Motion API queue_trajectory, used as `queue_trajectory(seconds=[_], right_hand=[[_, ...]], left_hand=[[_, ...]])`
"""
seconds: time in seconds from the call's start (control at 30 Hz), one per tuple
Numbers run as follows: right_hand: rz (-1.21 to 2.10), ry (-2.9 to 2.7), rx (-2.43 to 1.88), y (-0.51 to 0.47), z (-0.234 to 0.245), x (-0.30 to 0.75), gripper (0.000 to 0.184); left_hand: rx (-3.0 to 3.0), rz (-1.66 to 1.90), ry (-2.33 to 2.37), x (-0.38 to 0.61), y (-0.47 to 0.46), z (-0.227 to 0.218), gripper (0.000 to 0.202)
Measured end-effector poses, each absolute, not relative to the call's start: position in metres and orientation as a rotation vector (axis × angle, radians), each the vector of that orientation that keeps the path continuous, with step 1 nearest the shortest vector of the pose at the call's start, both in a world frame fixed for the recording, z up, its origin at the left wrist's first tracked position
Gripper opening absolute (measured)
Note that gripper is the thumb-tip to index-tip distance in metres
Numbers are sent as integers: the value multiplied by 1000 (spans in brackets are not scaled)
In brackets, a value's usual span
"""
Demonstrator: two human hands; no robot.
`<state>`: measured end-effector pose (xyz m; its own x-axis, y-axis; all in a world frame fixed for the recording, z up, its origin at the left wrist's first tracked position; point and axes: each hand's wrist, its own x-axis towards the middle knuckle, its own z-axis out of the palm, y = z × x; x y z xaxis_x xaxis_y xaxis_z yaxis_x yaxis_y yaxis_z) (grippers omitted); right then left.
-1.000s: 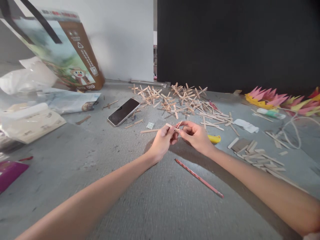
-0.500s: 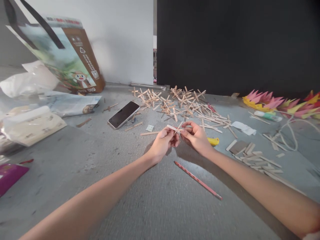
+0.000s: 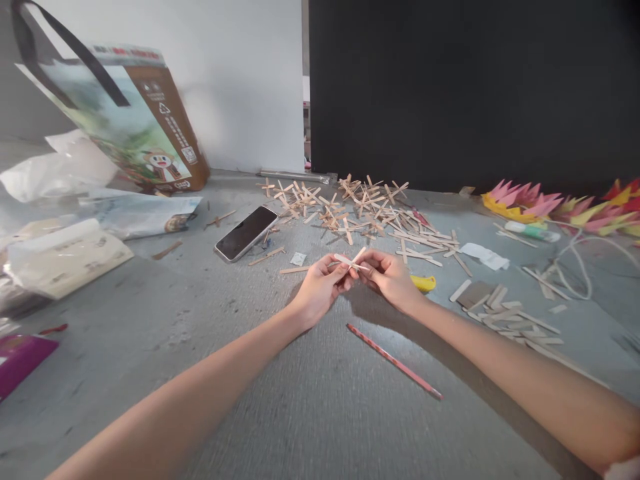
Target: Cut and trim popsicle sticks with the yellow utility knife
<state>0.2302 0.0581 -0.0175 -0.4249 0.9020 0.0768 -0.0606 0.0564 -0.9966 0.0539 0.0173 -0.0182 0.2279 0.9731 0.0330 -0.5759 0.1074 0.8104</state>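
Note:
Two thin wooden sticks crossed into an X (image 3: 351,261) are pinched between my left hand (image 3: 320,288) and my right hand (image 3: 389,279), a little above the grey floor. Both hands have their fingers closed on the crossed sticks, thumb tips nearly meeting. Behind them lies a heap of several finished stick crosses (image 3: 350,203). Loose plain sticks (image 3: 505,313) lie to the right of my right forearm. A red pencil (image 3: 394,361) rests on the floor just below my wrists.
A black phone (image 3: 246,232) lies left of the heap. A brown paper bag (image 3: 120,117) leans at the back left, with plastic wrappers (image 3: 65,250) beside it. A yellow piece (image 3: 424,283), white glue tube (image 3: 531,231), cord (image 3: 580,267) and pink-yellow paper flowers (image 3: 540,203) sit right.
Both hands have stayed together on the sticks; the sticks now form a clearer cross. The view has shifted slightly, otherwise the floor items are unmoved.

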Motion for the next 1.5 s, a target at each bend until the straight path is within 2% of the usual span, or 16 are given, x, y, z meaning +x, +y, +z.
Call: queue_trajectory(seconds=[0.43,0.57,0.87,1.23,1.5], right_hand=[[1517,-1585,-734,60,-20,233,28],[1497,-1596,-740,60,-21,233,31],[1499,-1512,-752,64,-27,237,32],[1534,-1497,-742,64,-32,235,36],[1541,-1494,-665,61,-28,234,32]], left_hand=[[783,1335,634,65,9,-13,31],[801,1328,626,65,10,-14,31],[1027,1095,627,53,13,-15,39],[911,1148,543,53,12,-15,34],[774,1193,537,59,8,-13,36]])
